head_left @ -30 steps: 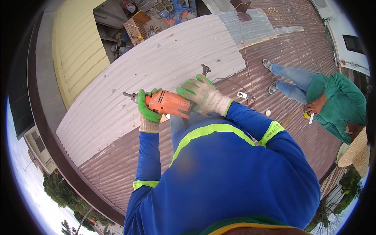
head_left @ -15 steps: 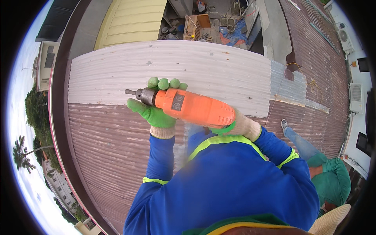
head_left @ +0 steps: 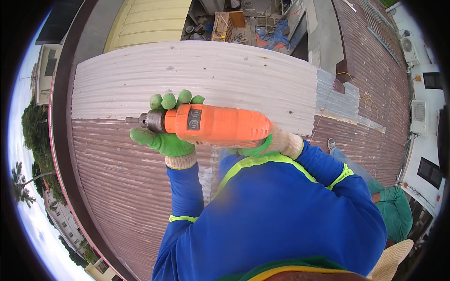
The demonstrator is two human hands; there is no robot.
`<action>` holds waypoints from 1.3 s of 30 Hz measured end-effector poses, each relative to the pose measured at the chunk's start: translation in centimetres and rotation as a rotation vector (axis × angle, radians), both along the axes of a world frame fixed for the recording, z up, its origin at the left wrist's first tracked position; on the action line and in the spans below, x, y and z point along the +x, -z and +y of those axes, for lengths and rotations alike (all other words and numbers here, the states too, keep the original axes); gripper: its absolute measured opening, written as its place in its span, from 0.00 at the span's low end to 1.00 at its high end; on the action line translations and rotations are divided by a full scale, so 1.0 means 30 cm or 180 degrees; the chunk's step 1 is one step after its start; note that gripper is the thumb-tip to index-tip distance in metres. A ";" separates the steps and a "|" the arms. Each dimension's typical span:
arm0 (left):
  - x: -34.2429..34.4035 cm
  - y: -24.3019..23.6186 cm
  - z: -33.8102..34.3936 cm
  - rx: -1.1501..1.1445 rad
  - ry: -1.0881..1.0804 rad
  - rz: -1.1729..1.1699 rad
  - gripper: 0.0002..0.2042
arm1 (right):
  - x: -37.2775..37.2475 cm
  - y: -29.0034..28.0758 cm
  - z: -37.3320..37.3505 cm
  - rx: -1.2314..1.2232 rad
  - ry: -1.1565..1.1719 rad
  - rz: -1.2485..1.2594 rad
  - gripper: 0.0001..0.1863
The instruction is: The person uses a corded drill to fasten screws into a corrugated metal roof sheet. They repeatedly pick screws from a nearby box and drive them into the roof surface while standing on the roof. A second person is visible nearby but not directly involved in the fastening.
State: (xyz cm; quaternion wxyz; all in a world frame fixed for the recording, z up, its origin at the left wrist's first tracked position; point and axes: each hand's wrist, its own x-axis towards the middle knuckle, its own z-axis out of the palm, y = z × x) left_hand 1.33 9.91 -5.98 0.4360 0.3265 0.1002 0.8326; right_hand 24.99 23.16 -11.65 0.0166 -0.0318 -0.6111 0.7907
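An orange power drill (head_left: 225,122) lies sideways across the view above my chest, its chuck and a metal driver bit pointing left. My left hand (head_left: 171,144), in a green-coated glove, cradles the drill's front end from beneath. Its thumb is below the chuck and its fingertips curl up on the far side. My right hand (head_left: 276,143), gloved the same way, grips the rear of the drill underneath. The drill body hides most of those fingers and the handle.
Below spreads a brown corrugated roof (head_left: 131,168) with pale metal sheets (head_left: 197,70) across it. Beyond their far edge, an opening drops to a cluttered area with a blue tarp (head_left: 276,35). A person in green (head_left: 394,210) is close at right. The roof's left edge (head_left: 60,136) borders a drop.
Both hands and the drill have shifted left, and the drill has turned closer to level. The person in green sits slightly lower and further left in view.
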 end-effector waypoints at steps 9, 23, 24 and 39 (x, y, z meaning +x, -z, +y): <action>0.019 0.031 0.012 -0.2063 -0.0036 -0.0085 0.40 | 0.052 -0.036 0.017 0.1663 0.0724 0.0328 0.42; 0.198 0.349 0.263 -0.3484 0.1034 0.1473 0.18 | 0.455 0.623 -0.259 0.1375 0.1503 -0.2147 0.46; 0.191 0.365 0.268 -0.3536 0.1058 0.1865 0.17 | 0.551 0.709 -0.320 0.1102 0.2088 -0.2490 0.45; -0.009 0.501 0.096 -0.3962 0.1637 0.2997 0.13 | 0.883 0.608 -1.540 -0.2701 0.3501 -0.4742 0.40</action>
